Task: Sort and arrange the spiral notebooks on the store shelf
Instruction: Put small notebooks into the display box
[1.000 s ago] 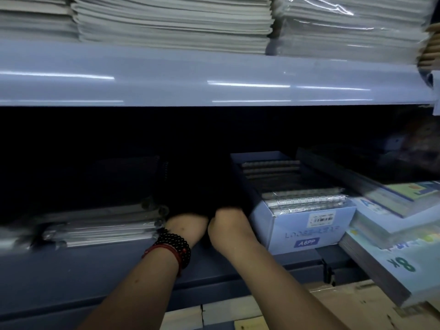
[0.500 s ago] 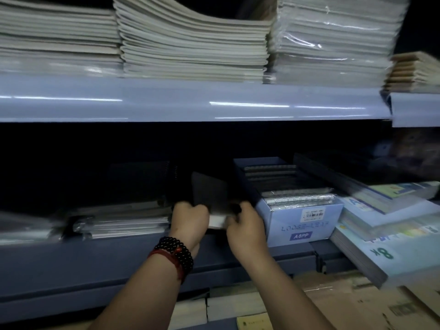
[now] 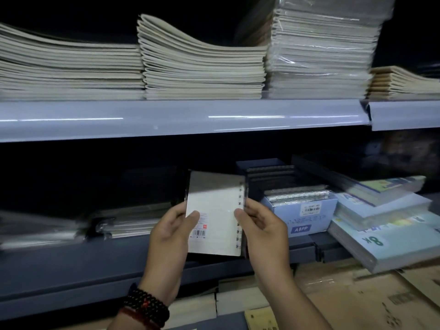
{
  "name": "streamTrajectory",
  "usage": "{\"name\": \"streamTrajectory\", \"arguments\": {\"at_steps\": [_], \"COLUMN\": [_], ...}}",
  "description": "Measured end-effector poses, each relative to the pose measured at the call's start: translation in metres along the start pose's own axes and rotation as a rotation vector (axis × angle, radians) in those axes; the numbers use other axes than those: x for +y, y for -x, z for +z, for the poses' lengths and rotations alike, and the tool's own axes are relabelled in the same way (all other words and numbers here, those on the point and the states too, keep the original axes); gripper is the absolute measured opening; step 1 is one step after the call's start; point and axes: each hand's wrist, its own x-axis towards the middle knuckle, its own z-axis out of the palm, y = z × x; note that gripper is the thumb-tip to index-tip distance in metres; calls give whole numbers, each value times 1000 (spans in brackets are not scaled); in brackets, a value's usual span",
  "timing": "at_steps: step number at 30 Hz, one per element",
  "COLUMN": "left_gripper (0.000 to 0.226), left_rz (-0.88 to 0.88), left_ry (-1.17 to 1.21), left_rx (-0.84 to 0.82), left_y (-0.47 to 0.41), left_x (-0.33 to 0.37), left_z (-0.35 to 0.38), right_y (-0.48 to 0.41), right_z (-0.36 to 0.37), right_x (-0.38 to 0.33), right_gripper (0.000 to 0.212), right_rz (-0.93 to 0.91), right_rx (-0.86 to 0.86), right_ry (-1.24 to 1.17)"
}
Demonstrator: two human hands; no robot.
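- Head view showed a spiral notebook [image 3: 215,210] held upright before the front edge of the lower shelf [image 3: 95,263], barcode side facing the person, probably so its type could be checked.
- Left hand [image 3: 171,232] pinched its plain edge; right hand [image 3: 259,225] pinched the spiral edge.
- Loose-leaf box [image 3: 307,222] stood just right, a likely destination.

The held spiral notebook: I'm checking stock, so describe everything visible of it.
The spiral notebook is pale and glossy, its top half darkened by shadow or reflection. Its wire rings run down the right edge; a barcode label sits lower left. It is upright, slightly tilted, before the lower shelf, the left hand and right hand gripping its sides, thumbs on its face.
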Motion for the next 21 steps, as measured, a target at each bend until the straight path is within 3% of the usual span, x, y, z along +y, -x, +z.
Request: {"name": "streamTrajectory", "arguments": {"at_steps": [6,11,13,21], "left_gripper": [28,27,30,49], "left_rz": [126,-72,-102,-125], "left_ry": [-91,316,355,300], "left_rx": [94,28,-7,14], "left_y": [-4,-1,-1,-11], "left_x": [1,8,8,7], "left_z": [-13,-14,-17,-37], "right_y": [-2,-4,-4,-10], "right_z": [-3,-3,-3,-10], "right_x": [-1,10,13,11], "right_gripper": [20,27,28,28], "right_rz": [-69,-79,-62,286], "right_rx": [-35,-73,-94,-169], "right_ry": [-74,-69,-42,-155]}}
